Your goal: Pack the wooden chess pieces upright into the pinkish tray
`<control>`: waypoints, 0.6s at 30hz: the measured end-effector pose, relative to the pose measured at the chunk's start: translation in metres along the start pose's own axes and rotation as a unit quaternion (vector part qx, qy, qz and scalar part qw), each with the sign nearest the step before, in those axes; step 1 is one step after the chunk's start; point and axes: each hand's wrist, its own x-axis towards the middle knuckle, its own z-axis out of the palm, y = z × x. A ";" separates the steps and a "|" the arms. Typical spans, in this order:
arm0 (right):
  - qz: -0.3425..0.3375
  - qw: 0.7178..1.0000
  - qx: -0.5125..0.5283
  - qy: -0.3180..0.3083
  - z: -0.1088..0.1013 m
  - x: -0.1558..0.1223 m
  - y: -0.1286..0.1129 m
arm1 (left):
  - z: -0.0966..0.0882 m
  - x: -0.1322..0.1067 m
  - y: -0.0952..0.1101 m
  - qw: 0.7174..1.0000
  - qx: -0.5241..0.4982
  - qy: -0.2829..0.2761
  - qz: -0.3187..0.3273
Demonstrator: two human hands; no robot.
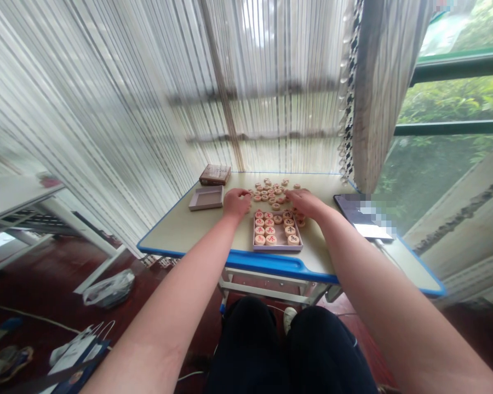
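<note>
Several round wooden chess discs [271, 194] with red and dark characters lie loose on the beige table [181, 227]. A shallow tray [277, 244] near the front edge holds more discs in rows. My left hand [236, 201] rests at the left side of the loose pile, fingers curled over a disc. My right hand [302, 201] reaches over the pile's right side just behind the tray, fingers bent down on the discs. What either hand grips is too small to make out.
An open grey box half [206, 198] and a brown box lid [215, 174] sit at the table's back left. A dark tablet [363, 216] lies at the right. Curtains hang behind, a window at right. Bags [107, 290] lie on the floor at left.
</note>
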 end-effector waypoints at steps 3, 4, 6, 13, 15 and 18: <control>0.002 0.999 -0.051 0.005 0.000 0.005 0.007 | 0.000 0.002 -0.003 0.999 -0.008 0.002 -0.044; 0.010 0.998 -0.065 0.006 0.000 0.006 0.008 | 0.000 0.003 -0.004 0.999 -0.012 0.002 -0.051; 0.027 0.995 -0.095 0.010 0.000 0.006 0.011 | 0.000 0.002 -0.005 0.998 -0.016 -0.001 -0.056; 0.066 0.994 -0.086 0.022 -0.006 -0.004 0.012 | -0.002 0.000 -0.003 0.998 -0.015 -0.008 -0.053; 0.071 0.994 -0.070 0.035 -0.009 -0.009 0.008 | -0.003 -0.001 -0.002 0.998 -0.014 -0.004 -0.058; 0.044 0.996 -0.059 0.059 -0.013 -0.017 -0.004 | -0.005 -0.003 0.000 0.998 -0.017 0.000 -0.061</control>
